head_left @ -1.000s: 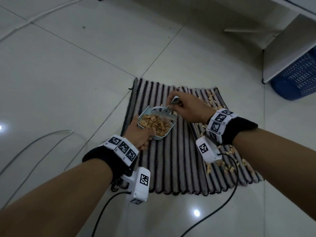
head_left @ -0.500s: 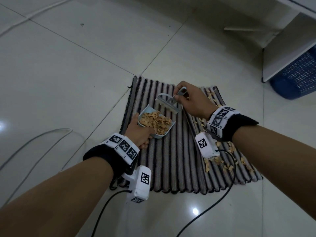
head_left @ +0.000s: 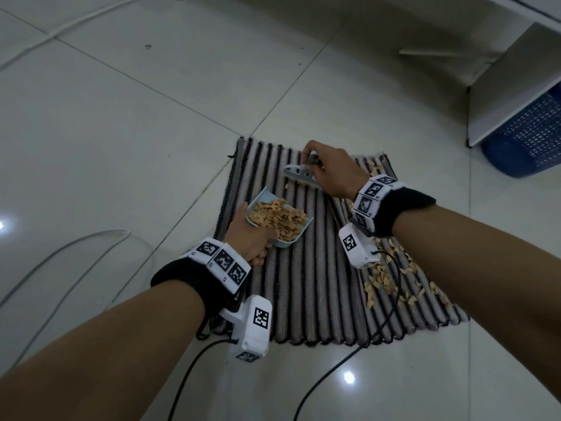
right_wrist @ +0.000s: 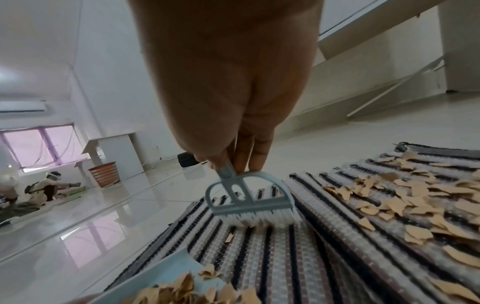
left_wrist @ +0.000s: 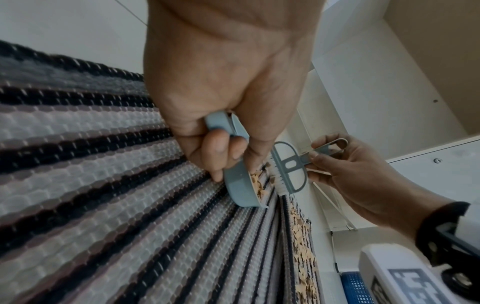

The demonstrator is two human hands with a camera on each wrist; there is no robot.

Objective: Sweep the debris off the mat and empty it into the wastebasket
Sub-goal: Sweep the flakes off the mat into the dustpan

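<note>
A striped mat [head_left: 309,284] lies on the tiled floor. My left hand [head_left: 247,238] grips the handle of a light blue dustpan [head_left: 291,243] heaped with tan scraps [head_left: 277,220]; the same dustpan [left_wrist: 240,185] shows in the left wrist view. My right hand [head_left: 329,170] pinches the handle of a small blue brush [head_left: 299,176], whose white bristles [right_wrist: 262,218] rest on the mat's far part beyond the pan. More tan debris [head_left: 391,278] lies along the mat's right side, also debris [right_wrist: 405,201]. The blue wastebasket [head_left: 528,141] stands at the far right.
White furniture [head_left: 510,77] stands beside the wastebasket. Cables [head_left: 76,262] run over the floor at left and in front of the mat. In the right wrist view an orange basket [right_wrist: 103,173] and a person on the floor [right_wrist: 44,189] are far off.
My right hand has carried the brush away from the dustpan's mouth to the mat's far part. The dustpan in my left hand has stayed about where it was.
</note>
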